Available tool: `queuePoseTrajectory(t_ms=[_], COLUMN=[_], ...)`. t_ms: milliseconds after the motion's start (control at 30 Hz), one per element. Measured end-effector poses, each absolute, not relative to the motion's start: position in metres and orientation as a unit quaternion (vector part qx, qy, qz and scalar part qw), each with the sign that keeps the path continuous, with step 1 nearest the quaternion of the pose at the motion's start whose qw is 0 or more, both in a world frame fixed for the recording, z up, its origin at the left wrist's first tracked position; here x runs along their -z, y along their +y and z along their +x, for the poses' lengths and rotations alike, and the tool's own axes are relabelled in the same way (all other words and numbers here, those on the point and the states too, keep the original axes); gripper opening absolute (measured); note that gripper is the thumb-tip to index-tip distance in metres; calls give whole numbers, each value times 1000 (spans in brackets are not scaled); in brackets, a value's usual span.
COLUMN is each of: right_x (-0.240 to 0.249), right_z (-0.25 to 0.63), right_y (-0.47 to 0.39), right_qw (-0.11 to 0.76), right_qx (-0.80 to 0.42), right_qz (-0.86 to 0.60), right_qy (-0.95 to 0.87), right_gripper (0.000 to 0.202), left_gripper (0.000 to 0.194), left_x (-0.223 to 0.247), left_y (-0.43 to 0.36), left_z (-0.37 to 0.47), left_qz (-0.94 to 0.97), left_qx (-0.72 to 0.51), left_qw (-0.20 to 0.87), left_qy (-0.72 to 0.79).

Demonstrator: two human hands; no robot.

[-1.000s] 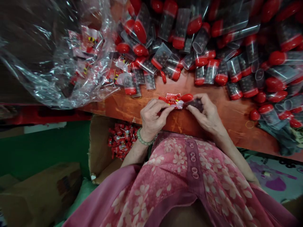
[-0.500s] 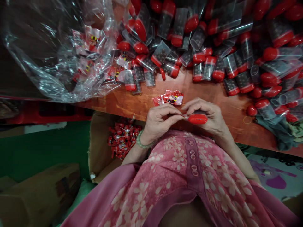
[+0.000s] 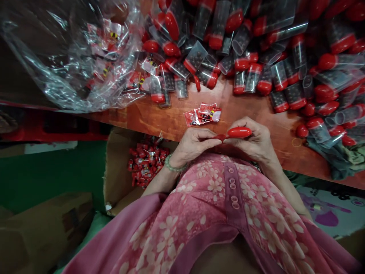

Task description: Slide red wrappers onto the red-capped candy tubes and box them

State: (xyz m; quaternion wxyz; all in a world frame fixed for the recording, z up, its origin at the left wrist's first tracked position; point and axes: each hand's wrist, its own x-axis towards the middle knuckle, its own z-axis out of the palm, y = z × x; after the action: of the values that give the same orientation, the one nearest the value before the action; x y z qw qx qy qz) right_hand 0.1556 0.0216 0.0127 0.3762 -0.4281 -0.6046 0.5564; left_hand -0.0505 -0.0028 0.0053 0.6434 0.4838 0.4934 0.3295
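My right hand (image 3: 255, 142) is closed on a red-capped tube, its glossy red cap (image 3: 239, 132) facing up and its body hidden by the fingers. Close beside it, my left hand (image 3: 196, 144) pinches a small red piece (image 3: 220, 137) between thumb and forefinger. The fingertips of both hands meet around that piece, so I cannot tell whether it touches the tube. Just beyond the hands, a few small red printed packets (image 3: 203, 113) lie on the wooden table (image 3: 159, 121).
A heap of clear, red-capped tubes holding dark beads (image 3: 196, 57) covers the table's far side. A clear plastic bag (image 3: 71, 82) with printed packets lies at the left. Below the edge, a cardboard box (image 3: 115, 171) holds red wrapped pieces (image 3: 146, 161). A dark cloth (image 3: 330, 158) lies right.
The tube in my right hand has turned and risen, so its cap shows higher up and its dark body is out of sight. More of the red piece shows between my left fingers.
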Motion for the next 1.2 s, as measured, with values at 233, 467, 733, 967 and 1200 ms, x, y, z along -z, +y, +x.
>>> queuePoseTrajectory(t_ms=[233,467,733,967,1200], right_x=[-12,-19,-53,-57,-57], right_z=[161,182,192,193,195], right_y=[24,27,27,34,36], right_qw=[356,353,266,170,40], right_qx=[-573,-520,-441,-361,-347], right_qz=[-425,-471,-389,-384,-379], right_qy=[-604,-619,-763,-833,-857], right_gripper=[22,27,14,16,31], left_gripper=[38,22,18,17,16], left_x=[4,22,25,25,26], left_y=[-2,0,8,10,8], left_z=[-47,-47,-46,-49,-46], left_qz=[442,546,649,715,759], left_qx=[-360,-514,-530,-499,-449], left_qw=[669,499,375,309,301], left_qy=[477,433,397,380,364])
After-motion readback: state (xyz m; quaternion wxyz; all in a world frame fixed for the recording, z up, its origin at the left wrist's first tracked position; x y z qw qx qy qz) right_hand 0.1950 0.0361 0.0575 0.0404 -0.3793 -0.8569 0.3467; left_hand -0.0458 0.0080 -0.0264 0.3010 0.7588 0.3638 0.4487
